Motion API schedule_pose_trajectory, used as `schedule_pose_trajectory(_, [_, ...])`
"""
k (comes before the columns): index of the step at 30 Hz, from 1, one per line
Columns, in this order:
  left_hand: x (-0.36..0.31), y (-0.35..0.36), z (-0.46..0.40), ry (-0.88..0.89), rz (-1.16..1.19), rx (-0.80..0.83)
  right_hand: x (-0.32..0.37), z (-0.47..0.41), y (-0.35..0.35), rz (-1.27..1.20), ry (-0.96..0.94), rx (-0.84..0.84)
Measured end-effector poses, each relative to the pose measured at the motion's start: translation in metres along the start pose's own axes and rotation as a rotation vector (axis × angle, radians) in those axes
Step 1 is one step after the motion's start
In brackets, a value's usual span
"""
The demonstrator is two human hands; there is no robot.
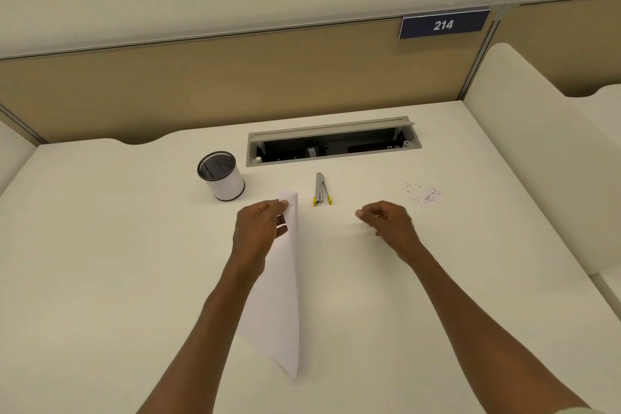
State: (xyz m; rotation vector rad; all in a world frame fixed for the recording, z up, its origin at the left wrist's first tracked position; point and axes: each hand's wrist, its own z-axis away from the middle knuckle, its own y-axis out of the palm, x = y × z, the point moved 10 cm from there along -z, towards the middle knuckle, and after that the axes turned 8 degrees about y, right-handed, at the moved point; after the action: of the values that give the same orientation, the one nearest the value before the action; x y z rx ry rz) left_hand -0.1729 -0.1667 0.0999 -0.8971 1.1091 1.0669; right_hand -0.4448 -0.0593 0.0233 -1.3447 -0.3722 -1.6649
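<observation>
**Gently: limp paper in my left grip**

My left hand [258, 228] pinches the paper sheet [279, 296] at its top edge, over the bench [100, 245], near the stapler [321, 190]. It looks light, floppy and easily creased. My right hand [386, 220] is curled; whether it holds anything, I cannot tell.

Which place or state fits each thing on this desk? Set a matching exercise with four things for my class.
Things
1. white sheet of paper
2. silver stapler with yellow base
3. black mesh pen cup with white band
4. scatter of tiny scraps

Places or states
A. lying farthest right, beyond the right hand
B. standing upright, left of the stapler
C. pinched near its top by the left hand
D. lying just in front of the open grey cable tray

Pairs: 1-C, 2-D, 3-B, 4-A
</observation>
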Motion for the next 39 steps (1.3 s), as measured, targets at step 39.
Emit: schedule_pose_trajectory(39, [-0.137,-0.092,-0.009,0.358,0.226,-0.302,0.154,0.112,-0.003,-0.231,-0.469,-0.062])
